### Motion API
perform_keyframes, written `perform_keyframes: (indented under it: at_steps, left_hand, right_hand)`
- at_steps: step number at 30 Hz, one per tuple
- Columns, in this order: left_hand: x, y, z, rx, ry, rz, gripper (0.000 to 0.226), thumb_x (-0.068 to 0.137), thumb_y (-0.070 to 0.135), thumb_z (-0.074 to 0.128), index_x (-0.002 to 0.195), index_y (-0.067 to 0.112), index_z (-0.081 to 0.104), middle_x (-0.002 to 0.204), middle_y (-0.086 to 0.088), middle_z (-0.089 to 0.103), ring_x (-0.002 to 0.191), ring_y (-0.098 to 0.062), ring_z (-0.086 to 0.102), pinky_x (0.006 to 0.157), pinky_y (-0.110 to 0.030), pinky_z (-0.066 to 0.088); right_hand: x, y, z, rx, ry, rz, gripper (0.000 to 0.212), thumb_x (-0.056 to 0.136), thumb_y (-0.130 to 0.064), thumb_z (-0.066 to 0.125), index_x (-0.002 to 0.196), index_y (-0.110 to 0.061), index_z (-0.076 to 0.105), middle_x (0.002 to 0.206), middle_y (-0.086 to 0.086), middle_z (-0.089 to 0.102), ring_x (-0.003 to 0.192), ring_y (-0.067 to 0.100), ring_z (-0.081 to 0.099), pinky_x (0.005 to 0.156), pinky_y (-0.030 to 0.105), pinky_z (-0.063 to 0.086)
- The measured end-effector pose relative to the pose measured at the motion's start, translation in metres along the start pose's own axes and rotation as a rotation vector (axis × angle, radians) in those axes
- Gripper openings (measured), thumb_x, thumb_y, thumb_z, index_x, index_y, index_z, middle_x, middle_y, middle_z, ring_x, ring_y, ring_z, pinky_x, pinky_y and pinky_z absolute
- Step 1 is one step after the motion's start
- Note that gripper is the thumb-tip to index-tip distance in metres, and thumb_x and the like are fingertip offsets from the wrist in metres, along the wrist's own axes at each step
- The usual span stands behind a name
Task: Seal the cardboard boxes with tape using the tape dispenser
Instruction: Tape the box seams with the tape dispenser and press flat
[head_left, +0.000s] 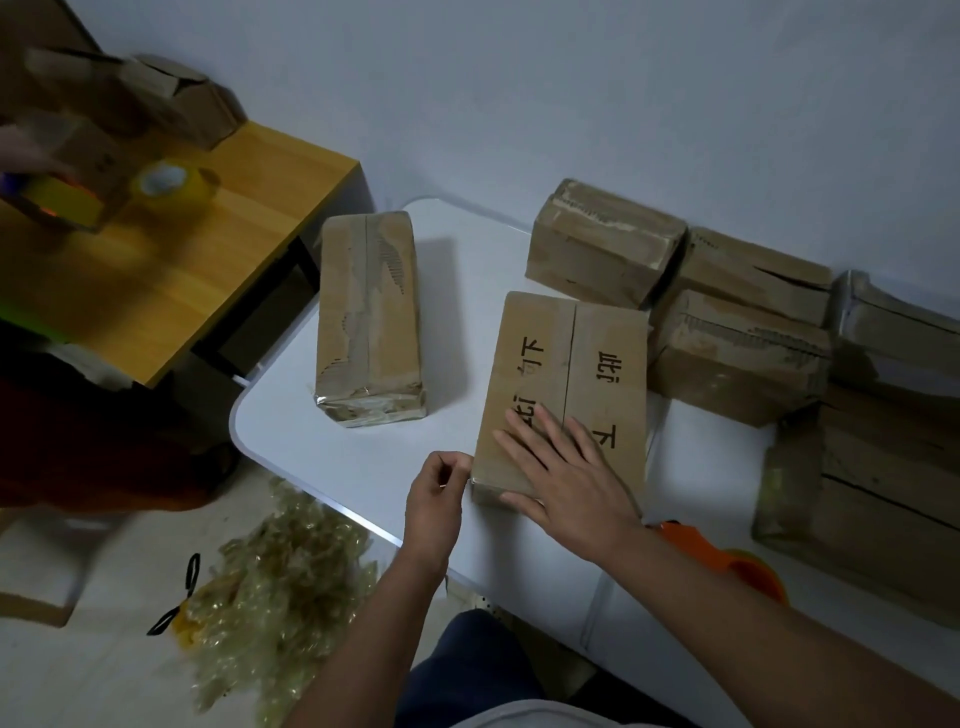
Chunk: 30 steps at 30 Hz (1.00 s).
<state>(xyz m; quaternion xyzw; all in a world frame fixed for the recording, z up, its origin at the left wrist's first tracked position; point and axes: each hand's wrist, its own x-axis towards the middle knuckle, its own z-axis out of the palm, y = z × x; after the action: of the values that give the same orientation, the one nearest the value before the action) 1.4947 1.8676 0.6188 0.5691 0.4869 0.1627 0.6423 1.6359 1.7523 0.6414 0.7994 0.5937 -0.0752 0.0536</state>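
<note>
A cardboard box with black printed characters (571, 364) lies flat on the white table (374, 452), its centre seam running away from me. My right hand (566, 478) rests flat on the box's near end, fingers straight and spread. My left hand (436, 493) hovers just left of the box's near corner with fingers curled toward the thumb; whether it pinches anything I cannot tell. The orange tape dispenser (727, 561) lies on the table behind my right forearm, partly hidden by it. A taped box (369, 317) lies to the left.
Several worn boxes (737, 312) are stacked at the back right against the wall. A wooden side table (171, 260) on the left holds a tape roll (171, 182) and more boxes; another person's hand (26, 150) is there. Crumpled used tape (275, 587) lies on the floor.
</note>
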Motion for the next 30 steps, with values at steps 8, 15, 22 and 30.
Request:
perform_keyframes:
  at_steps: [8,15,22,30]
  left_hand:
    - [0.006,-0.009,0.005,0.107,-0.005,0.066,0.008,0.102,0.02,0.049,0.103,0.028,0.052,0.112,0.014,0.045,0.096,0.006,0.053,0.074,-0.014,0.044]
    - [0.013,0.005,-0.008,0.208,-0.017,0.014,0.018,0.1,0.016,0.05,0.099,0.022,0.068,0.104,0.007,0.07,0.103,-0.016,0.063,0.093,-0.035,0.051]
    - [-0.021,0.01,-0.01,0.543,-0.054,0.335,0.04,0.097,0.007,0.05,0.127,0.029,0.065,0.106,0.015,0.07,0.095,-0.007,0.063,0.076,-0.008,0.041]
    - [0.02,0.028,-0.043,1.097,-0.375,0.66,0.056,0.097,0.039,0.058,0.149,0.036,0.038,0.106,-0.005,0.068,0.097,-0.022,0.06,0.073,-0.029,0.044]
  right_hand:
    - [-0.001,0.0,-0.002,0.005,-0.001,0.0,0.07,0.097,-0.064,0.015,0.155,-0.025,0.003,0.163,-0.001,0.001,0.15,0.026,0.001,0.117,0.05,0.015]
    - [-0.002,0.001,-0.003,0.013,0.001,-0.002,0.072,0.096,-0.065,0.017,0.155,-0.026,0.005,0.163,-0.001,0.004,0.15,0.026,0.005,0.117,0.05,0.016]
    - [-0.001,0.001,0.001,0.019,0.005,0.007,0.071,0.097,-0.064,0.017,0.155,-0.025,0.004,0.163,0.0,0.004,0.15,0.026,0.004,0.117,0.051,0.016]
    - [-0.002,0.001,-0.002,0.027,0.008,0.015,0.072,0.097,-0.065,0.017,0.155,-0.025,0.004,0.163,-0.001,0.002,0.15,0.027,0.002,0.117,0.051,0.016]
